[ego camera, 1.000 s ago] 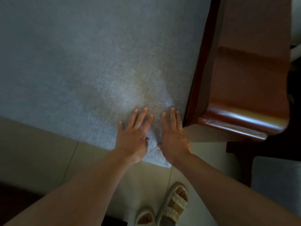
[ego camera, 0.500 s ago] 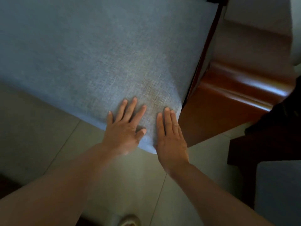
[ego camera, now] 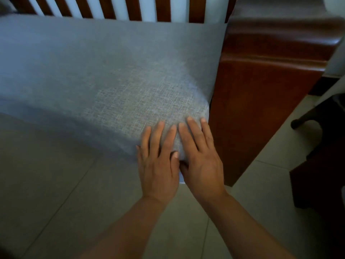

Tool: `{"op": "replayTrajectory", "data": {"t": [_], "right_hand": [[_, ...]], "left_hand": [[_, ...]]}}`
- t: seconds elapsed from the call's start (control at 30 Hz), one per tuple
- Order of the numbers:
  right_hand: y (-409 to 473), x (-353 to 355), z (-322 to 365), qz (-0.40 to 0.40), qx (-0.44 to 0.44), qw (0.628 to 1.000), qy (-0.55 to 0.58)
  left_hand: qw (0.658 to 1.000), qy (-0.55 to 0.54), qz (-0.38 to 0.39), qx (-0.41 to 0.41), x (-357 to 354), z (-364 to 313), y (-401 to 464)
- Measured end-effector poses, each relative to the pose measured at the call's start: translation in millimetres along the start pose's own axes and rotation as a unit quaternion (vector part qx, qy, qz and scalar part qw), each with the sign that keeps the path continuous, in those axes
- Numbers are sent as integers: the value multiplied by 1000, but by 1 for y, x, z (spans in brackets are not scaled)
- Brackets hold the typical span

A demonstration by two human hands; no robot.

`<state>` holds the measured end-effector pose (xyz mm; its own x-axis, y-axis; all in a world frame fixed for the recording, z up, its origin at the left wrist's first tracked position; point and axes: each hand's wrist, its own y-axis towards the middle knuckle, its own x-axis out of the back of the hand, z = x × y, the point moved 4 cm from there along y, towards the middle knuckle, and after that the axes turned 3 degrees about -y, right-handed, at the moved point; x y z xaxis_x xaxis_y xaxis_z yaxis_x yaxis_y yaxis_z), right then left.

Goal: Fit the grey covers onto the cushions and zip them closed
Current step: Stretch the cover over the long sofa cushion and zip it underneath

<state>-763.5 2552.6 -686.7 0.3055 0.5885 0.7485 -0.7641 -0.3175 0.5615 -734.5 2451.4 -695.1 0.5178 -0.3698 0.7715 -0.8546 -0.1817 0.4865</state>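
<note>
Two hands lay flat on the front right corner of the cushion (ego camera: 104, 71), and since half a second earlier we had brought them closer, so the left hand (ego camera: 158, 165) and right hand (ego camera: 200, 159) touched. Fingers were straight and pressing, gripping nothing. We judged that the grey cover (ego camera: 130, 101) was already on and was being smoothed; no zip showed. Its fabric was coarse and woven over a soft, rounded edge. Beside it stood the glossy, hard wooden armrest (ego camera: 270, 71).
</note>
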Motion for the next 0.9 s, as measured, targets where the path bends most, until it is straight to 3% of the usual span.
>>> {"op": "replayTrajectory", "data": {"t": [0.2,0.37,0.47,0.57,0.7,0.8,0.9], "right_hand": [[-16,-11,-20,-19,62,997,35],[-22,-15,-26,-55,97,992,52],[-39,-24,-36,-43,53,995,75],[-67,-39,-51,55,-16,995,82],[-93,-44,-57,105,-43,991,76],[-102,-56,-58,112,-77,988,80],[-104,-66,-67,98,-197,970,107]], "left_hand": [[990,-33,-133,-43,-19,6,-4],[979,-35,-186,-75,-24,12,-8],[979,-39,-179,-89,-24,18,-23],[986,-24,-145,-79,-26,28,-43],[994,-30,-81,-71,-33,41,-67],[995,-92,-38,-17,-46,45,-77],[968,-187,-8,169,-64,50,-76]]}}
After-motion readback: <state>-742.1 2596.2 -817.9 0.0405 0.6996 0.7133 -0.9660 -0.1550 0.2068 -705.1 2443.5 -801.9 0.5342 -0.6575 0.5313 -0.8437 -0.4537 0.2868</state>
